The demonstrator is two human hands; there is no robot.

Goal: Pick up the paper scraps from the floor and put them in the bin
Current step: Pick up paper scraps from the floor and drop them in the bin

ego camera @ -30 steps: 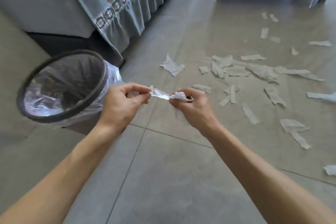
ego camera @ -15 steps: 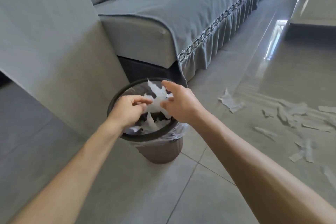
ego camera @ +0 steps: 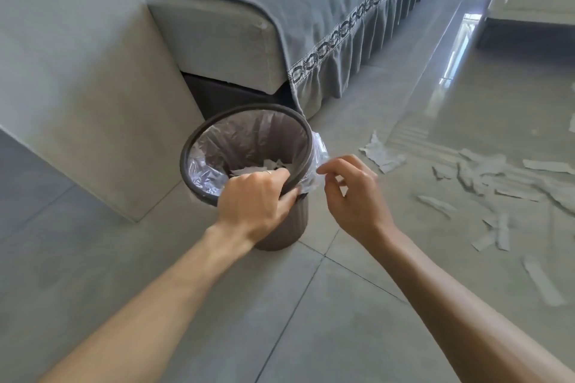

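Change: both hands are now clear of the paper, which is lying inside the bin.
Left hand [ego camera: 253, 202]: gripping the bin [ego camera: 281, 224] rim, fingers curled over it.
Right hand [ego camera: 353, 196]: hovering beside the rim, fingers loosely bent, holding nothing.
Paper scraps [ego camera: 485, 177]: lying scattered on the floor [ego camera: 217, 305] at right.
Bin liner [ego camera: 249, 140]: holding a few scraps.

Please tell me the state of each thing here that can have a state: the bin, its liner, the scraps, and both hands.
bin: upright on the floor, open, no lid
plastic liner: inside the bin, folded over the rim
scraps in bin: lying at the bottom
floor scraps: scattered, not picked up
left hand: grips the bin's rim
right hand: beside the bin, fingers loosely curled, holding nothing
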